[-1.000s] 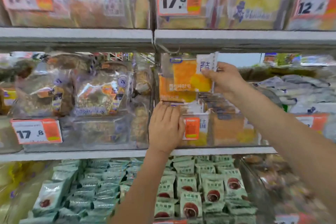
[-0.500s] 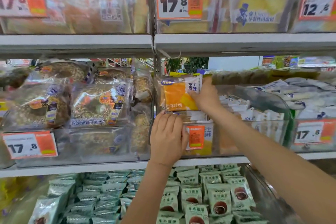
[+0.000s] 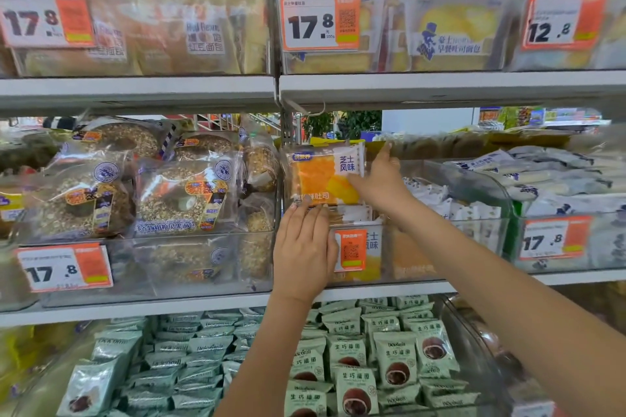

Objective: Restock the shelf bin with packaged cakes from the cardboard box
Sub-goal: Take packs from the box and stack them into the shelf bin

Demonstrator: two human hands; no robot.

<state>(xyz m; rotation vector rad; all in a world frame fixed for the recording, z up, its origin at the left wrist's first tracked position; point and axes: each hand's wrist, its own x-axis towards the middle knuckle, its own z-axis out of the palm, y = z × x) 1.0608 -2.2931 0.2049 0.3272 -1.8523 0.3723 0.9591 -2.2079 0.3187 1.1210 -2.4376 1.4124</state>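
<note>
At the bin's left end | my right hand [image 3: 379, 181] pinches the orange cake pack [image 3: 323, 176], upright atop the stack | left hand [image 3: 303, 252] flat, fingers straight, against the clear bin [image 3: 416, 257] front | risk: pack tips forward over the front wall when I let go.

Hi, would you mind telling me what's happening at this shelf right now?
A person is restocking a clear shelf bin with packaged cakes. The right hand holds an orange cake pack upright at the top of the bin. The left hand rests flat against the bin's front, beside the price tag.
</note>
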